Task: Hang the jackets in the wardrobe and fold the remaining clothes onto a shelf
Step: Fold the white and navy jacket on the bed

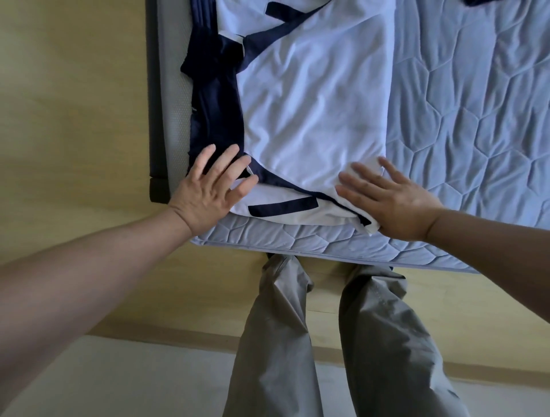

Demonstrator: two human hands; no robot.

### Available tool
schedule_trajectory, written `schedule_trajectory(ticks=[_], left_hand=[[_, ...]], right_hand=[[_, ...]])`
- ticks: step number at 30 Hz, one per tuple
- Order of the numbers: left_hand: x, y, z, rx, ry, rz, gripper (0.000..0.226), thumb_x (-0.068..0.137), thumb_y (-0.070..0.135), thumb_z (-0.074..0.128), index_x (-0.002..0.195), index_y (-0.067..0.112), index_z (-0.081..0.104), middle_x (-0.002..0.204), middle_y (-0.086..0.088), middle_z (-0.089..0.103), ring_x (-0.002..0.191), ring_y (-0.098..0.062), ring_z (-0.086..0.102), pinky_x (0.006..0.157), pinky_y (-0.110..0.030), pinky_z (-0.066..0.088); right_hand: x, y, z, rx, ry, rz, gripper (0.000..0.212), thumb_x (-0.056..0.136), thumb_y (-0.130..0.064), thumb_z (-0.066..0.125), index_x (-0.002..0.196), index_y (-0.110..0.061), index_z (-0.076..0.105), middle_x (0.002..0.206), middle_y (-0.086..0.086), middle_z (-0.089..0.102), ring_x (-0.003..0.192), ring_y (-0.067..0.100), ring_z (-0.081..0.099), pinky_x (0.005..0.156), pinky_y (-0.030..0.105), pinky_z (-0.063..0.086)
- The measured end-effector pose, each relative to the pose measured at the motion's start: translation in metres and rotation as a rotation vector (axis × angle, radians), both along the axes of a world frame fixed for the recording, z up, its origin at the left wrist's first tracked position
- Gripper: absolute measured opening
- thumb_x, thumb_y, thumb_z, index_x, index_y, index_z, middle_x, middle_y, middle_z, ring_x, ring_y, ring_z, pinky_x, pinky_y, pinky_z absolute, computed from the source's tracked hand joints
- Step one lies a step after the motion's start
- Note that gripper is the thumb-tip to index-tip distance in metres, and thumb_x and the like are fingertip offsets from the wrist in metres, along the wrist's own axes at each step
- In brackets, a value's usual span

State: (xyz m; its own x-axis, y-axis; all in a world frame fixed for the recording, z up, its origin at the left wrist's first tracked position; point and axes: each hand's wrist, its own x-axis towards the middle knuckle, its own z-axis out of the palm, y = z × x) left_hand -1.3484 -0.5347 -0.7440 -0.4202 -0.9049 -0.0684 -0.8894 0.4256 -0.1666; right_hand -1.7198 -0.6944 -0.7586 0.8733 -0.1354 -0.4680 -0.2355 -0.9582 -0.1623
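The shirt point(312, 104), white with navy panels, lies spread flat on the mattress point(476, 119). It sits close to the mattress's left edge and reaches almost to the front edge.

Handling, as I judge it:
- The fabric is thin, light and soft, with no stiffness of its own.
- It looks smooth, so folded layers may slide over one another.
- It will sag if I lift it by one point. I would pinch it at two corners or along a folded edge, then press each fold flat with the palm.

My left hand point(208, 190) rests flat, fingers spread, on the navy side panel at the shirt's near left corner. My right hand point(390, 202) lies flat, fingers straight, on the doubled white cloth at the near right corner. Neither hand grips anything.

No wardrobe, shelf or other container is in view. The mattress carries the shirt and a dark scrap of cloth point(476, 2) at its far edge, cut off by the frame. A grey bed frame point(169, 89) borders the mattress's left edge.
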Motion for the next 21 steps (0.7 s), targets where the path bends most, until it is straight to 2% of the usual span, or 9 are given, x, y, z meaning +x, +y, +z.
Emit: schedule_trajectory(ticks=[2, 4, 7, 9, 14, 16, 18, 20, 21], left_hand=[[-0.007, -0.004, -0.001, 0.011, -0.052, -0.023, 0.064, 0.095, -0.005, 0.052, 0.153, 0.014, 0.033, 0.159, -0.022, 0.030, 0.145, -0.042, 0.036, 0.115, -0.064, 0.030], [-0.015, -0.007, -0.001, 0.182, -0.111, 0.009, 0.076, 0.096, -0.005, 0.039, 0.162, 0.015, 0.007, 0.167, -0.023, 0.008, 0.153, -0.042, 0.017, 0.120, -0.063, 0.020], [-0.026, -0.011, -0.002, 0.485, -0.187, 0.167, 0.078, 0.100, 0.005, 0.029, 0.155, 0.010, -0.025, 0.168, -0.017, -0.013, 0.156, -0.034, -0.004, 0.124, -0.054, 0.013], [-0.032, -0.016, -0.001, 0.598, -0.192, 0.214, 0.074, 0.097, -0.001, 0.020, 0.156, 0.008, -0.022, 0.168, -0.015, -0.013, 0.156, -0.032, -0.008, 0.125, -0.054, 0.012], [-0.038, -0.015, 0.028, 0.921, 0.036, 0.311, 0.099, 0.083, -0.025, 0.034, 0.161, 0.018, -0.011, 0.169, -0.003, -0.014, 0.155, -0.020, -0.014, 0.126, -0.048, 0.005], [-0.045, -0.006, 0.055, 1.089, 0.156, 0.349, 0.104, 0.081, -0.026, 0.037, 0.161, 0.023, -0.008, 0.169, 0.001, -0.010, 0.155, -0.015, -0.010, 0.126, -0.043, 0.007], [-0.055, 0.004, 0.087, 1.268, 0.256, 0.394, 0.095, 0.086, -0.018, 0.037, 0.162, 0.031, 0.007, 0.170, 0.001, 0.009, 0.154, -0.019, 0.014, 0.121, -0.032, 0.024], [-0.063, 0.007, 0.114, 1.421, 0.298, 0.436, 0.085, 0.089, -0.011, 0.034, 0.157, 0.040, 0.027, 0.163, 0.000, 0.031, 0.136, -0.028, 0.046, 0.087, -0.014, 0.049], [-0.064, 0.007, 0.122, 1.485, 0.302, 0.451, 0.085, 0.089, -0.011, 0.031, 0.154, 0.043, 0.033, 0.160, 0.003, 0.036, 0.122, -0.027, 0.055, 0.065, -0.006, 0.049]], right_hand=[[0.000, 0.002, 0.001, 0.009, -0.021, 0.005, 0.091, 0.079, -0.020, 0.052, 0.161, -0.013, 0.015, 0.168, 0.013, 0.012, 0.154, 0.039, 0.009, 0.120, 0.065, 0.016], [-0.001, 0.004, 0.001, 0.038, -0.085, -0.015, 0.084, 0.081, -0.013, 0.056, 0.159, -0.009, 0.024, 0.165, 0.016, 0.021, 0.151, 0.041, 0.017, 0.120, 0.063, 0.022], [0.000, 0.010, 0.001, 0.091, -0.133, -0.047, 0.086, 0.080, -0.008, 0.071, 0.156, -0.005, 0.030, 0.161, 0.019, 0.027, 0.149, 0.042, 0.022, 0.120, 0.058, 0.026], [0.000, 0.012, 0.003, 0.134, -0.104, -0.057, 0.089, 0.082, -0.013, 0.072, 0.157, -0.008, 0.025, 0.163, 0.016, 0.022, 0.151, 0.039, 0.016, 0.123, 0.054, 0.019], [-0.006, 0.024, 0.018, 0.262, 0.149, -0.022, 0.088, 0.094, -0.034, 0.051, 0.160, -0.025, -0.008, 0.167, 0.000, -0.008, 0.154, 0.021, -0.013, 0.124, 0.037, -0.009], [-0.011, 0.038, 0.039, 0.383, 0.217, -0.039, 0.085, 0.095, -0.036, 0.050, 0.161, -0.030, -0.003, 0.167, -0.007, -0.006, 0.154, 0.016, -0.009, 0.126, 0.036, -0.001], [-0.014, 0.053, 0.067, 0.605, 0.320, -0.192, 0.070, 0.098, -0.038, 0.051, 0.159, -0.040, 0.018, 0.165, -0.014, 0.020, 0.153, 0.013, 0.019, 0.122, 0.035, 0.022], [-0.014, 0.059, 0.094, 0.849, 0.425, -0.452, 0.046, 0.098, -0.050, 0.052, 0.143, -0.050, 0.046, 0.140, -0.020, 0.056, 0.122, 0.000, 0.054, 0.096, 0.023, 0.043], [-0.013, 0.058, 0.104, 0.961, 0.469, -0.562, 0.038, 0.096, -0.056, 0.053, 0.133, -0.051, 0.057, 0.126, -0.022, 0.064, 0.105, -0.009, 0.059, 0.084, 0.016, 0.043]])
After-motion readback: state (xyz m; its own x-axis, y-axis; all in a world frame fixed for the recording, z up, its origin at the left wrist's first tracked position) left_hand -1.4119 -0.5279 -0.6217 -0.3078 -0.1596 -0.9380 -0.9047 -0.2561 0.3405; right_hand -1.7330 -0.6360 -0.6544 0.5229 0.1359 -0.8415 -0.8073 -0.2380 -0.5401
